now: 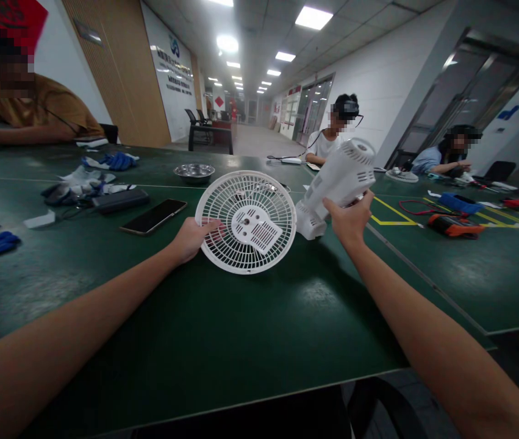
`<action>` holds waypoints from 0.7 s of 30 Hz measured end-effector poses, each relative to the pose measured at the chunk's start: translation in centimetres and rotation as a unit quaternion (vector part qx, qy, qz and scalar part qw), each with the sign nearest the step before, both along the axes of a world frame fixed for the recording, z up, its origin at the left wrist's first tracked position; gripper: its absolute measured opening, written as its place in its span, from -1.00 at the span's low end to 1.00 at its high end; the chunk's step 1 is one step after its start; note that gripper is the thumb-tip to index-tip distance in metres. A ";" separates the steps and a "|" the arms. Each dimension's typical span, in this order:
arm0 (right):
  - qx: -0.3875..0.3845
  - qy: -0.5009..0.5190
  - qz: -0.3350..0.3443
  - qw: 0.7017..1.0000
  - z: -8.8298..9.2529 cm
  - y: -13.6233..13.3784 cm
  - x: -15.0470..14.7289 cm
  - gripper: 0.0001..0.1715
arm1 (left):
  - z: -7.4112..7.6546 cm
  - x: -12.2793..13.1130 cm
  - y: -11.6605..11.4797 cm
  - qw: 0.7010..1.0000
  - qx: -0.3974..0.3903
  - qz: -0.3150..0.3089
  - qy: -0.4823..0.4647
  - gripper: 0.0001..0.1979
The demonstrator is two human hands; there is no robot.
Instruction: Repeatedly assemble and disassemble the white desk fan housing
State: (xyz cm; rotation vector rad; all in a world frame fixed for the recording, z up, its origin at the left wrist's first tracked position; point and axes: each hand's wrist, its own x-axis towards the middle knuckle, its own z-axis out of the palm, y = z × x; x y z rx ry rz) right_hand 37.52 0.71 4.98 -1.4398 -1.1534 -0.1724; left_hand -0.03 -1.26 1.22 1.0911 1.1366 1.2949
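Note:
My left hand (192, 238) grips the left rim of a round white fan grille (266, 263), thumb on the near face and the other fingers seen through the slots. The grille faces me upright above the table, with a slotted plate at its middle. To its right, my right hand (349, 216) is wrapped round a white fan body (332, 174), which is held tilted, its thick vented end up and its narrower end low beside the grille. Part of the right fingers is hidden behind the body.
On the green table (186, 341) lie a black phone (155, 216), a dark case (121, 200), a metal bowl (194, 172) and gloves (110, 161). An orange-black meter (455, 226) and a blue tray (460, 203) are at right. Several people sit around the table.

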 end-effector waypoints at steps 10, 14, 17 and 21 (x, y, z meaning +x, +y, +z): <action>-0.102 -0.013 0.018 0.995 -1.8 0.8 0.2 -0.02 | 0.3 0.1 -0.3 1.000 -0.002 -0.004 -0.001 -0.96; -0.077 0.003 -0.024 0.997 -0.7 1.4 4.4 -0.02 | 0.4 0.1 -0.4 1.000 -0.014 0.005 -0.003 -0.96; -0.051 0.026 -0.033 0.998 -0.5 1.9 8.2 0.02 | 0.2 -0.1 -0.1 1.000 -0.013 -0.002 0.000 -0.96; -0.070 0.064 -0.013 0.995 -1.5 2.5 11.1 -0.04 | -0.1 -0.2 0.1 1.000 -0.004 -0.002 -0.004 -0.96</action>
